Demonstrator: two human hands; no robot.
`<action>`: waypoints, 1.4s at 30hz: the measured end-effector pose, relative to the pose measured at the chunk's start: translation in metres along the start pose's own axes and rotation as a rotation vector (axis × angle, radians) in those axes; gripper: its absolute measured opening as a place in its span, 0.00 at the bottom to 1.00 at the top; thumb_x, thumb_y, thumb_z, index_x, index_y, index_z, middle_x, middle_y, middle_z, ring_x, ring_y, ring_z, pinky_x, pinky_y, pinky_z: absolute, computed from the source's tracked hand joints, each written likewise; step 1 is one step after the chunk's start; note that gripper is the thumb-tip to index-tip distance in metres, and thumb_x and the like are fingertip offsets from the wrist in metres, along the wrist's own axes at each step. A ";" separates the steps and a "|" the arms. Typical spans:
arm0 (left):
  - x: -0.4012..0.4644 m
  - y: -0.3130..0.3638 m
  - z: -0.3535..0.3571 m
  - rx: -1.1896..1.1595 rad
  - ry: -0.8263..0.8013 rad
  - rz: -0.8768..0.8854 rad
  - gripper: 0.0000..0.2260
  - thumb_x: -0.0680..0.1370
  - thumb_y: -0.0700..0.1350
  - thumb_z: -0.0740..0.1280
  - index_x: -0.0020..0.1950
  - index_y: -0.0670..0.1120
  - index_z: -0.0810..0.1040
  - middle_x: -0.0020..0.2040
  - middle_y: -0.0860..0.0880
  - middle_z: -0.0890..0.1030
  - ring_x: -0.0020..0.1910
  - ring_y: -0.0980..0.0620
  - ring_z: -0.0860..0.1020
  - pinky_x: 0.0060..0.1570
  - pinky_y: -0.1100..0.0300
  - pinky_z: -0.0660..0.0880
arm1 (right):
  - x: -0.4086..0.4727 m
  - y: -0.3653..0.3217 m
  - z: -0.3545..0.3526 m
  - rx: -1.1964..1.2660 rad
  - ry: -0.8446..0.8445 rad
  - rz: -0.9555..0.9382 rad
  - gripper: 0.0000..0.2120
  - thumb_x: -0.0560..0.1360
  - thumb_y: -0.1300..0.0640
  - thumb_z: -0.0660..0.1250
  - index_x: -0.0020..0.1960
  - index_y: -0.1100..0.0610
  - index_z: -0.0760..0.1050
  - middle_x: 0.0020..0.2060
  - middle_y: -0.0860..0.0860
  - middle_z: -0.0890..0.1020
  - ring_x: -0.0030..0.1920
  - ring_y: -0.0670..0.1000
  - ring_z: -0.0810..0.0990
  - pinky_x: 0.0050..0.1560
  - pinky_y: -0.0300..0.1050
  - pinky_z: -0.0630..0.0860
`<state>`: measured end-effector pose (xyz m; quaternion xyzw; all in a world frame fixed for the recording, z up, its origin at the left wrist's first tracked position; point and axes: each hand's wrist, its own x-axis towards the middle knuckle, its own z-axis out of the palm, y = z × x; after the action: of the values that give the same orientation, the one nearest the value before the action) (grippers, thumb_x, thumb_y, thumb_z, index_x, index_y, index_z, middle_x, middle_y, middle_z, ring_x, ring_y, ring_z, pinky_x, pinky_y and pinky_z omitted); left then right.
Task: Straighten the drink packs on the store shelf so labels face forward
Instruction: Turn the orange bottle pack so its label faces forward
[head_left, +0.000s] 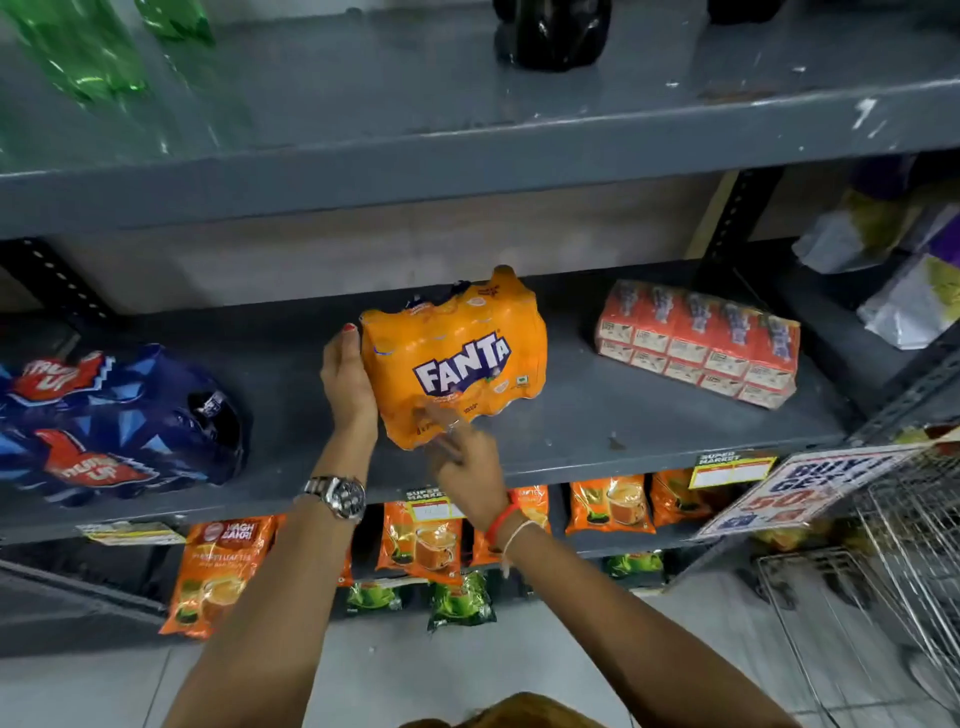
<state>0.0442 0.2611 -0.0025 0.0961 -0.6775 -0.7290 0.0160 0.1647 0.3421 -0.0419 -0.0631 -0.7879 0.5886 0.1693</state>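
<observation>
head view: left hand (347, 382) cups the fanta pack (457, 358), right hand (465, 457) blurred, grip unclear; packs either side look untouched, both askew.

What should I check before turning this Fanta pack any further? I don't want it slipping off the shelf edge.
1. Left hand flat against the side of the Fanta pack: ok.
2. Right hand gripping the pack's near corner: cannot tell, it is blurred.
3. Fanta label squared to the shelf front: not ok, logo tilts.
4. Pack fully on the shelf, back from the front edge: ok.
5. Room on both sides, away from the Thums Up pack and the carton pack: ok.
</observation>
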 end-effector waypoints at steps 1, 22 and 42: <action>-0.005 -0.004 -0.001 -0.011 -0.036 -0.001 0.22 0.77 0.58 0.59 0.67 0.49 0.69 0.59 0.49 0.76 0.49 0.55 0.76 0.44 0.61 0.73 | 0.006 0.001 -0.007 0.062 0.122 0.021 0.22 0.69 0.68 0.58 0.61 0.60 0.77 0.52 0.56 0.83 0.51 0.48 0.80 0.53 0.37 0.75; 0.020 0.000 -0.014 0.045 -0.412 -0.039 0.21 0.78 0.53 0.58 0.70 0.48 0.68 0.61 0.39 0.78 0.48 0.47 0.81 0.40 0.56 0.79 | 0.061 0.005 -0.068 0.054 0.342 0.391 0.30 0.70 0.26 0.42 0.68 0.34 0.63 0.64 0.47 0.77 0.66 0.56 0.73 0.71 0.59 0.57; -0.023 -0.013 -0.034 -0.003 -0.195 0.025 0.28 0.74 0.63 0.60 0.69 0.50 0.70 0.58 0.44 0.81 0.46 0.54 0.83 0.36 0.63 0.79 | 0.014 0.001 -0.083 0.143 0.191 0.300 0.25 0.77 0.36 0.49 0.73 0.40 0.60 0.71 0.49 0.70 0.67 0.52 0.72 0.65 0.43 0.70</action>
<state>0.0737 0.2326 -0.0147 0.0162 -0.6759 -0.7356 -0.0409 0.1803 0.4215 -0.0191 -0.2232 -0.7063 0.6529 0.1579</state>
